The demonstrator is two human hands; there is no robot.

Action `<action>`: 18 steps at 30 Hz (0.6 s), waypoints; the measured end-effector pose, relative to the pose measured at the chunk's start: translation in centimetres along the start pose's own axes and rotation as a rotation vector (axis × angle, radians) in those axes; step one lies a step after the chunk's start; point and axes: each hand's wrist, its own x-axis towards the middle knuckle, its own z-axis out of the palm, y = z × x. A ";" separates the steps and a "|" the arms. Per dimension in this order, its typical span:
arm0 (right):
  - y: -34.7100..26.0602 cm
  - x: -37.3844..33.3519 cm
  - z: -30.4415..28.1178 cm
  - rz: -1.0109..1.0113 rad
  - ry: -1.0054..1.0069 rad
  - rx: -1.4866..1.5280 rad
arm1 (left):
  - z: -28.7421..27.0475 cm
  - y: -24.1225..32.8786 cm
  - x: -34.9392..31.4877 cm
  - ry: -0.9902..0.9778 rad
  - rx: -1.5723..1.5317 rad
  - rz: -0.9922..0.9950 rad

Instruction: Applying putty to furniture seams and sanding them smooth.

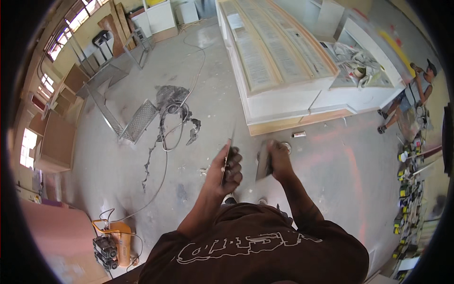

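My left hand (231, 168) is closed around a thin, dark flat blade (229, 158), seen nearly edge-on and looking like a scraper. Beside it, my right hand (280, 161) grips a wider grey scraper blade (262, 165), smeared by motion. The two tools are apart, held in front of my body above the floor. A round pale lid or can (287, 147) shows partly behind my right hand. Just past it, a small white tube (299, 134) lies on the floor near a long white cabinet (274, 106).
Paper strips cover the cabinet's top. An air hose (165, 163) runs across the floor past metal steps (141, 120) to an orange compressor (122, 244). Several paint cans (403, 191) line the right wall, where another person (416, 90) stands.
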 end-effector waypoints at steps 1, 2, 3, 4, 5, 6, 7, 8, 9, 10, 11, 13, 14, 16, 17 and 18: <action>-2.3 0.7 0.9 0.024 0.106 0.223 | -0.6 -0.5 -0.2 -0.095 -0.078 -0.077; -3.6 1.3 1.6 0.046 0.226 0.446 | -0.8 -1.4 -0.3 -0.078 -0.085 -0.106; -3.9 1.9 1.8 0.040 0.241 0.448 | -0.7 -2.6 -0.3 -0.062 -0.088 -0.154; -3.9 2.4 1.8 0.001 0.232 0.396 | -0.8 -3.5 -0.2 -0.095 -0.133 -0.215; -3.7 2.7 1.5 -0.039 0.224 0.344 | -0.8 -4.4 -0.3 -0.077 -0.117 -0.263; -2.4 3.1 0.6 -0.117 0.216 0.135 | -0.9 -5.4 -0.3 0.018 -0.022 -0.178; -2.3 2.6 0.4 -0.131 0.223 0.134 | -1.3 -6.1 -0.4 0.110 0.072 -0.084; -3.0 1.2 1.0 -0.301 0.136 -0.193 | -2.8 -6.6 -1.4 -0.001 0.147 0.030; -3.4 0.1 1.2 -0.456 0.053 -0.527 | -2.5 -6.2 -1.0 -0.015 0.156 0.040; -4.2 -1.2 1.6 -0.468 -0.051 -0.477 | -2.0 -5.9 -0.7 0.067 0.178 0.063; -4.7 -2.4 1.8 -0.473 -0.148 -0.429 | -1.6 -5.6 -0.6 0.151 0.196 0.079; -4.7 -3.2 1.4 -0.465 -0.219 -0.437 | -0.7 -4.8 -0.9 0.327 0.236 0.111; -4.7 -3.1 1.1 -0.448 -0.291 -0.445 | -0.3 -4.4 -1.1 0.415 0.256 0.127; -3.5 -2.1 0.7 -0.470 -0.102 -0.374 | 0.8 -4.6 -1.5 0.498 0.287 0.141; -3.2 -1.6 0.5 -0.480 0.083 -0.301 | 1.3 -5.0 -1.8 0.454 0.283 0.091; -4.0 -1.6 0.7 -0.221 0.140 0.030 | 1.7 -5.6 -2.3 0.411 0.275 0.049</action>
